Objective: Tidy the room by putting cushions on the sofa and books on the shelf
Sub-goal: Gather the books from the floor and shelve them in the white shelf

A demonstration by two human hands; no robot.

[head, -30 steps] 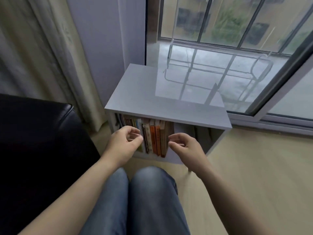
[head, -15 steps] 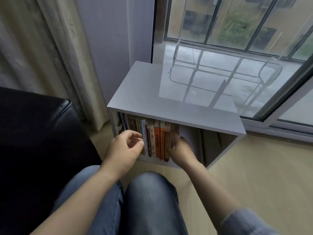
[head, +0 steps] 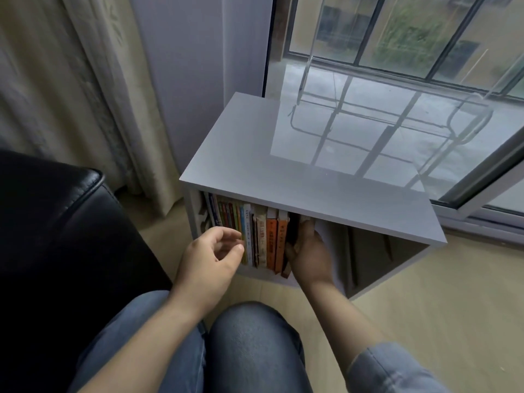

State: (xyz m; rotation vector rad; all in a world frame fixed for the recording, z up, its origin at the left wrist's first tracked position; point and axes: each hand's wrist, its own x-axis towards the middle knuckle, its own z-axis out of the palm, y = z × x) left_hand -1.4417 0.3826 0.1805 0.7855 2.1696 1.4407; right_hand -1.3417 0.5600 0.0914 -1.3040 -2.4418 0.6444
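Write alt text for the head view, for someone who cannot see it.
The right hand reaches into a grey shelf, against the end of an upright row of books; the left hand hovers loosely curled, empty, in front of them. A black sofa stands left, a window behind.

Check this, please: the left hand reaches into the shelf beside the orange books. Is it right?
No. The head view shows the right hand reaching into the shelf beside the orange books; the left hand hovers outside, in front.
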